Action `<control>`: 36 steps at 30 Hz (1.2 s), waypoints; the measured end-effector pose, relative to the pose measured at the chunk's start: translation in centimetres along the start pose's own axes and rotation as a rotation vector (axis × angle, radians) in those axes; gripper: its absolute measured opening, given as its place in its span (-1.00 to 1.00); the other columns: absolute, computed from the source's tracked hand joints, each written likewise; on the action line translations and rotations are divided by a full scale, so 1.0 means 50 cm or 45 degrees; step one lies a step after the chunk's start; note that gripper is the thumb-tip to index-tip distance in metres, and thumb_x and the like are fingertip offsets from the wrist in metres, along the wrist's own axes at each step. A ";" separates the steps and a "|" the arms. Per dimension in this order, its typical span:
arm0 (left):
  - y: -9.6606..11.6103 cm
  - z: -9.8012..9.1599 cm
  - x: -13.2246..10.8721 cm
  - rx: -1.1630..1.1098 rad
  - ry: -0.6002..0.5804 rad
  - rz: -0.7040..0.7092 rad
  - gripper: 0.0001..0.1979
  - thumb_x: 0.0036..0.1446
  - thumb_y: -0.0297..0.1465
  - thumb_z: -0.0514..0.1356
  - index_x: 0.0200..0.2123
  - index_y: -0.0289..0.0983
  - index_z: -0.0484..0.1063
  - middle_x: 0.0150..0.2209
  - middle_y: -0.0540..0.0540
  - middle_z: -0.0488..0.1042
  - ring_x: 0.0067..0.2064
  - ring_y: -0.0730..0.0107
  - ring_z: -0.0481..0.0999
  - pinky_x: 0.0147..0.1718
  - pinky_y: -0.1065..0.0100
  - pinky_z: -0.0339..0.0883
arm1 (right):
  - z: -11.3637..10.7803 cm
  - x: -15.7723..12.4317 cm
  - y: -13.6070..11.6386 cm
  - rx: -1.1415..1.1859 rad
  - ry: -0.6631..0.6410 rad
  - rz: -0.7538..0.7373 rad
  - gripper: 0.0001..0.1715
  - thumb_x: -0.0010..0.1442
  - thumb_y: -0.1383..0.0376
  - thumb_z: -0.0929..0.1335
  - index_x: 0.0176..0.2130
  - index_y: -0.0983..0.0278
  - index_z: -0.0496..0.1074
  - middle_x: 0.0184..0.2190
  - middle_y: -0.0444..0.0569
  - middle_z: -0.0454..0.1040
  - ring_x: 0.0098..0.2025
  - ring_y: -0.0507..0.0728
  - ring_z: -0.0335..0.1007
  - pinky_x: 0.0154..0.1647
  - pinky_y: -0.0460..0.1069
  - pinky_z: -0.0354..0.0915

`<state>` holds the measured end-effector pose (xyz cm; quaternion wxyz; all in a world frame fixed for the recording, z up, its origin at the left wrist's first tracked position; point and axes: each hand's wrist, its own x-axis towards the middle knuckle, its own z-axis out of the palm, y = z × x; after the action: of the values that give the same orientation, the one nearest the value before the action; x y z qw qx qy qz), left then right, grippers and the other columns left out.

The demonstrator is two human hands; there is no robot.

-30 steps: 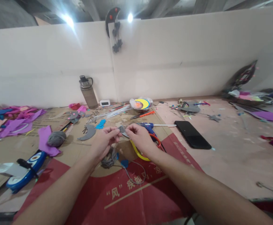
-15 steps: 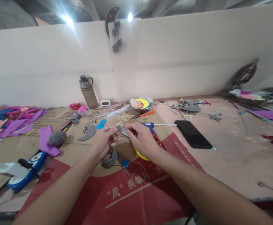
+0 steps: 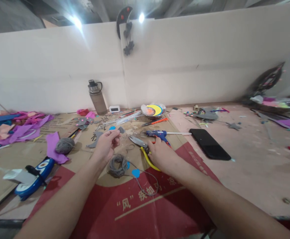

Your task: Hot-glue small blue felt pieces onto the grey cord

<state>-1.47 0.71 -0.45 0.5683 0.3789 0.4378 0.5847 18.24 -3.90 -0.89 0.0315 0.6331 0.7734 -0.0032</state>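
My left hand (image 3: 108, 145) is closed in a pinch on a small dark grey felt piece (image 3: 121, 129), which sticks out past the fingertips. My right hand (image 3: 163, 153) is over the handles of yellow-handled shears (image 3: 148, 158). Their metal blades point left towards my left hand. The right fingers are bent down and partly hidden, so I cannot tell whether they grip the shears or only touch them. Just beyond them lies a blue glue gun (image 3: 157, 133) with a white glue stick. A coil of grey yarn (image 3: 117, 166) and a blue heart-shaped piece (image 3: 136, 173) rest nearer to me.
A black phone (image 3: 209, 144) lies on the right. On the left are a ball of grey yarn (image 3: 64, 145), purple felt (image 3: 54, 149) and a blue power strip (image 3: 35, 177) with a plug. A bottle (image 3: 97, 99) and a small white clock (image 3: 114, 109) stand by the wall.
The hands have moved apart: my right hand has drawn back right, uncovering the shears' blades and glue gun. My left hand has shifted slightly left with the grey felt piece.
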 end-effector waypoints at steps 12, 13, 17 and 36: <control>0.008 -0.024 0.019 -0.147 0.088 0.104 -0.75 -0.24 -0.40 0.41 -0.50 -0.36 0.41 -0.53 0.01 0.44 -0.59 0.68 0.28 -0.61 0.59 0.16 | 0.004 0.026 0.024 0.883 0.627 -0.128 -0.40 0.09 0.38 0.33 0.14 0.24 0.33 -0.07 0.11 0.34 -0.11 0.15 0.35 -0.05 0.03 0.28; 0.007 -0.025 0.020 -0.144 0.099 0.088 -0.75 -0.25 -0.40 0.41 -0.49 -0.36 0.42 -0.53 0.01 0.44 -0.59 0.68 0.29 -0.62 0.60 0.17 | 0.004 0.027 0.024 0.962 0.630 -0.188 -0.38 0.10 0.38 0.31 0.18 0.23 0.30 -0.10 0.08 0.36 -0.14 0.13 0.34 -0.05 0.02 0.28; -0.002 -0.027 0.023 -0.131 0.128 0.036 -0.78 -0.22 -0.41 0.38 -0.46 -0.34 0.44 -0.51 0.01 0.45 -0.59 0.66 0.31 -0.62 0.58 0.23 | 0.013 0.030 0.011 1.016 0.473 -0.440 -0.23 0.09 0.48 0.24 0.28 0.24 0.16 -0.17 0.02 0.41 -0.18 0.12 0.31 -0.06 0.02 0.27; -0.003 0.012 -0.006 -0.238 0.009 0.041 -0.88 -0.19 -0.56 0.30 -0.50 -0.34 0.41 -0.57 0.05 0.33 -0.58 0.65 0.27 -0.58 0.58 0.26 | 0.008 0.022 -0.015 0.569 0.461 -0.232 -0.40 0.15 0.29 0.31 0.19 0.16 0.21 -0.03 0.10 0.28 -0.13 0.16 0.37 -0.13 0.00 0.31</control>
<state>-0.85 0.44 -0.37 0.5902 0.3292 0.3770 0.6334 17.31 -3.00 -1.37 -0.2473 0.5425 0.8003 -0.0632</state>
